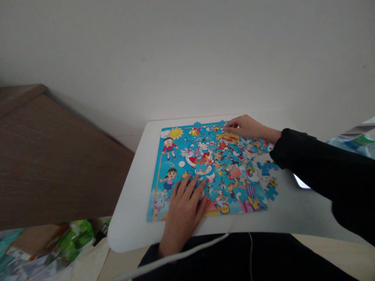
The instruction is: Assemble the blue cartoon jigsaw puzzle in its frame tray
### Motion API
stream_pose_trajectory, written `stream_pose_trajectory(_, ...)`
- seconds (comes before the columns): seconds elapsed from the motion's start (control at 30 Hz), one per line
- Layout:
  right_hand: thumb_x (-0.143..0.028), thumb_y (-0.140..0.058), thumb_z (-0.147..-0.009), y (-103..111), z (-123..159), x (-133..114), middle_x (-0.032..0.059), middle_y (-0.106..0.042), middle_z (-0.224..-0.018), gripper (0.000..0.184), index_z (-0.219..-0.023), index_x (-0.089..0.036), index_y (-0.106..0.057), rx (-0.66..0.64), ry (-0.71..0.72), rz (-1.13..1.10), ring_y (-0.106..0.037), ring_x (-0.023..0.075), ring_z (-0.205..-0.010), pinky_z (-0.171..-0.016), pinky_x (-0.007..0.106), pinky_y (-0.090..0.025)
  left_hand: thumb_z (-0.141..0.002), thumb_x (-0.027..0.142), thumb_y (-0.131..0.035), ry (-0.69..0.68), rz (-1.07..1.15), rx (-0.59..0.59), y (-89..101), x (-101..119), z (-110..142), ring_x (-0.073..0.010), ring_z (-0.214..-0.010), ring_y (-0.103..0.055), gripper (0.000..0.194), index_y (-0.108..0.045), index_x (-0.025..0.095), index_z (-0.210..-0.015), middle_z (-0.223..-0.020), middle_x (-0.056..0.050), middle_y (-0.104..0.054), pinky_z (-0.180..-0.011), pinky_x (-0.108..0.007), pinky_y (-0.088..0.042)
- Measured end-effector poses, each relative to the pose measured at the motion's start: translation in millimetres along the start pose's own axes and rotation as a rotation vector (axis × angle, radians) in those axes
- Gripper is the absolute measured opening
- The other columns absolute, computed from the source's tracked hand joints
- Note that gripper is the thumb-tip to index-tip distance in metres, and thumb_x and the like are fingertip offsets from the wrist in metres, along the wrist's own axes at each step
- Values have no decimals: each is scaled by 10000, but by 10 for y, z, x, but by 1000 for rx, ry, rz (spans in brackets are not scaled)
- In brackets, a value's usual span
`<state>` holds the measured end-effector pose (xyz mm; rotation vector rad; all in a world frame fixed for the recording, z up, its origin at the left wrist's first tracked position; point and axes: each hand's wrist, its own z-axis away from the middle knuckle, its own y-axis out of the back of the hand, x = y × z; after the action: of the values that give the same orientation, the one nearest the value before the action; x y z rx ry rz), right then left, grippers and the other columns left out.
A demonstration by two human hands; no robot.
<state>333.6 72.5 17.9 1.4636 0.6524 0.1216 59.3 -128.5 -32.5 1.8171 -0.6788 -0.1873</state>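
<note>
A blue cartoon jigsaw puzzle (165,165) in a flat tray lies on the white table, with many loose pieces heaped over its middle and right side. My left hand (184,207) rests flat on the lower left part of the puzzle, its fingers spread. Over the top right of the puzzle is my right hand (244,127), thumb and fingertips pinched together close to the loose pieces; whatever may be between them is too small to make out. Several stray puzzle pieces (272,192) spill past the tray's right edge onto the table.
The small white table (133,195) stands against a pale wall (187,58). A phone-like device (301,182) lies partly under my right forearm. A brown wooden panel (58,160) is at left, a white cable (181,255) crosses my lap, and plastic packaging (356,142) sits at far right.
</note>
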Motion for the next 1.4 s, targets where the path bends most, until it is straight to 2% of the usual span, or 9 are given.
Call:
stream_pose_trajectory(0.17, -414, -418, -925, -48, 405, 35, 28, -691, -1123, 360, -1131, -269, -676, -88, 316, 78, -622, 201, -1012, -847, 351, -469, -957, 304, -414, -3, 0, 20, -10, -1, 2, -275, -1243, -467, 354, -568, 194, -1256, -1303, -60, -586, -1004, -482, -404)
stream_pose_trajectory(0.27, -366, -401, -949, -177, 513, 6, 29, -606, -1282, 377, -1250, -254, -598, -40, 443, 130, -484, 219, -1242, -1012, 410, -400, -969, 381, -391, -36, -10, -26, 15, 11, -10, -277, -1258, -462, 388, -523, 253, -1310, -1357, -26, -545, -1005, -489, -395)
stream_pose_trajectory(0.37, -372, -377, -963, -301, 463, 10, 40, -549, -1351, 414, -1323, -231, -526, 23, 478, 184, -386, 219, -1326, -1094, 450, -319, -968, 444, -371, -88, -24, -72, 47, 23, -23, -282, -1276, -451, 388, -524, 322, -1303, -1386, 14, -516, -1013, -500, -382)
stream_pose_trajectory(0.5, -356, -314, -983, -371, 309, 13, 87, -508, -1387, 444, -1364, -187, -466, 50, 517, 218, -402, 226, -1316, -1108, 503, -277, -967, 457, -363, -81, -23, -96, 59, 30, -22, -276, -1287, -443, 388, -533, 335, -1294, -1380, 23, -521, -1031, -500, -369)
stream_pose_trajectory(0.63, -336, -318, -981, -289, 304, -89, 87, -546, -1348, 429, -1342, -184, -492, 93, 508, 195, -450, 229, -1271, -1065, 492, -341, -969, 448, -364, -24, -10, -97, 43, 30, -8, -272, -1299, -432, 401, -542, 294, -1293, -1373, 5, -530, -1038, -489, -370)
stream_pose_trajectory(0.8, -331, -372, -965, -178, 556, -273, 58, -690, -1107, 367, -1118, -168, -663, 45, 566, 171, -565, 200, -1109, -989, 385, -426, -973, 439, -354, -8, -11, -84, 31, 33, -9, -272, -1287, -445, 420, -557, 237, -1281, -1364, -8, -539, -1044, -475, -365)
stream_pose_trajectory(0.97, -299, -394, -956, -246, 826, -425, 36, -661, -1190, 345, -1170, -181, -637, 41, 613, 255, -531, 230, -1162, -963, 401, -437, -973, 413, -366, -20, -32, -58, 16, 31, -13, -275, -1273, -459, 430, -561, 178, -1276, -1350, -40, -551, -1042, -469, -364)
stream_pose_trajectory(1.2, -288, -393, -948, -393, 1089, -697, 38, -647, -1216, 359, -1241, -217, -588, 40, 618, 313, -591, 201, -1084, -911, 363, -472, -963, 396, -384, 45, -41, 1, 3, 39, -10, -275, -1259, -467, 425, -564, 173, -1278, -1331, -61, -567, -1065, -469, -324)
stream_pose_trajectory(1.4, -247, -406, -938, -276, 1149, -551, 54, -689, -1121, 339, -1184, -211, -635, 90, 529, 309, -609, 227, -1059, -872, 400, -501, -951, 423, -397, 100, -55, -8, 11, 46, -15, -292, -1267, -458, 460, -541, 161, -1301, -1349, -72, -549, -1080, -493, -286)
